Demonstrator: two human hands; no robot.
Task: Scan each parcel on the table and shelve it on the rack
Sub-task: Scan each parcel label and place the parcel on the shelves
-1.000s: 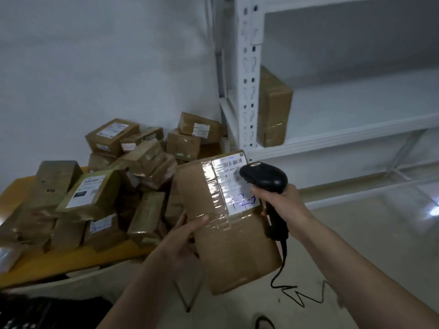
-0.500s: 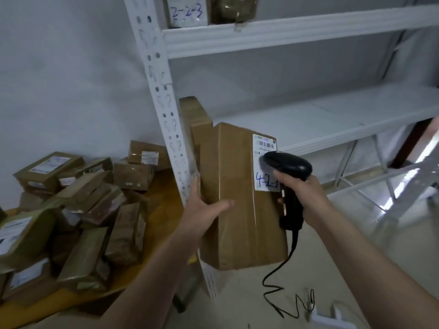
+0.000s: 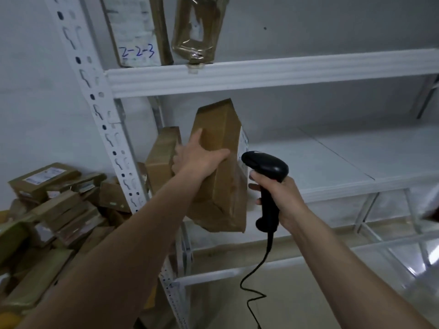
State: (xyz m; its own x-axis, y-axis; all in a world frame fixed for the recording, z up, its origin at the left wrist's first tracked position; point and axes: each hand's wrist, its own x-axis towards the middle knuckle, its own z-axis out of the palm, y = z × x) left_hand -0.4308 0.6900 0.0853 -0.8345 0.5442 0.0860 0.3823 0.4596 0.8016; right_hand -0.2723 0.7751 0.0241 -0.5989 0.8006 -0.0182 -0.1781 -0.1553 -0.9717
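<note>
Head view, looking down two bare forearms toward a white metal rack [image 3: 261, 77]. Nearest, the right hand [image 3: 282, 198] is wrapped around the grip of a black corded barcode scanner [image 3: 266, 167], its head pointing left at the parcel. Beside it, the left hand [image 3: 197, 157] grips a tall brown cardboard parcel [image 3: 221, 167], tilted, at the front edge of the middle shelf [image 3: 344, 162]. Just behind and to the left, another brown box [image 3: 161, 160] stands on that shelf. At lower left, a heap of parcels [image 3: 54, 205] lies on the table. Farther up, the upper shelf holds a parcel marked "2-2-3" [image 3: 137, 32].
</note>
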